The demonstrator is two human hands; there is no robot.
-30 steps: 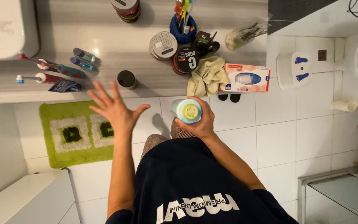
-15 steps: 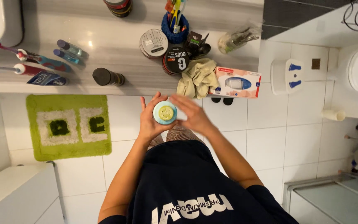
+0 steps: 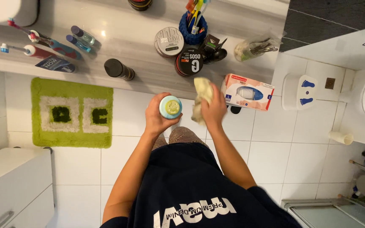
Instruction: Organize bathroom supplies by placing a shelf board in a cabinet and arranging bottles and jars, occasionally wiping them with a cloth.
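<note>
Your left hand is wrapped around a small light-blue bottle with a yellowish cap, holding it upright in front of your body, just off the near edge of the counter and over the white tiled floor. Your right hand is closed on a crumpled pale-yellow cloth, which hangs between your fingers just beside the bottle; the two hands are near each other but not touching. The cloth sits right by a white and red carton that rests at the counter's edge. Further back on the counter stand two round tins, one pale and one black, and a blue cup of toothbrushes. To the left lie a dark cylindrical can on its side, two small bottles with purple caps and two electric toothbrushes. A green bath mat lies on the floor below the counter, well apart from your hands.
</note>
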